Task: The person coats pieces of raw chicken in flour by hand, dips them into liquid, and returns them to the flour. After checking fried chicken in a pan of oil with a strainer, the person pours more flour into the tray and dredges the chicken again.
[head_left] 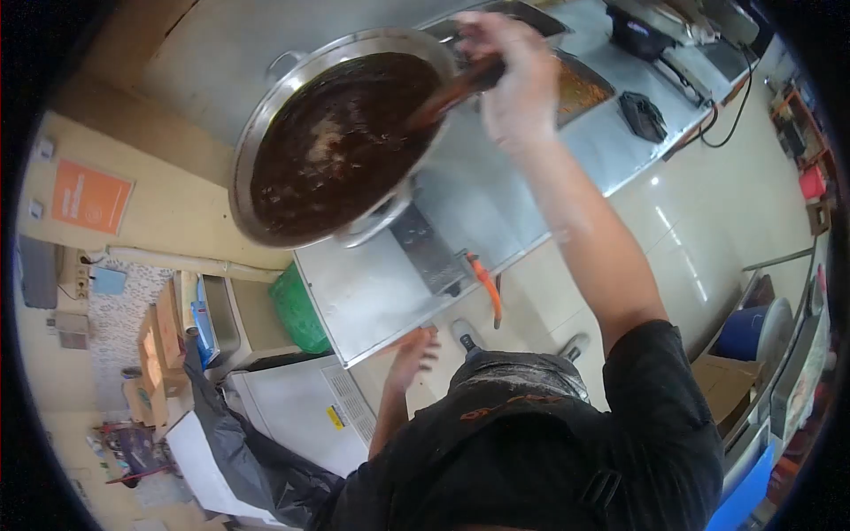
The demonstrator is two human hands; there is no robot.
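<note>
My right hand (pixel 522 84), slightly blurred, grips the handle of a wooden spatula (pixel 443 99). The spatula slants down into a large metal wok (pixel 243 190) with loop handles, and its lower end is at the dark brown liquid (pixel 354 133) inside. A lighter, foamy patch floats near the middle of that liquid. Low beside the edge of the metal worktop (pixel 345 292), my left hand (pixel 413 357) hangs with its fingers apart and nothing in them.
An orange hose (pixel 484 290) hangs over the worktop edge. Right of the wok are a tray of orange-brown food (pixel 580 88) and a black plastic bag (pixel 644 117). A green bag (pixel 297 310) and a white appliance (pixel 301 411) stand to the left. A cardboard box (pixel 722 389) is at the right.
</note>
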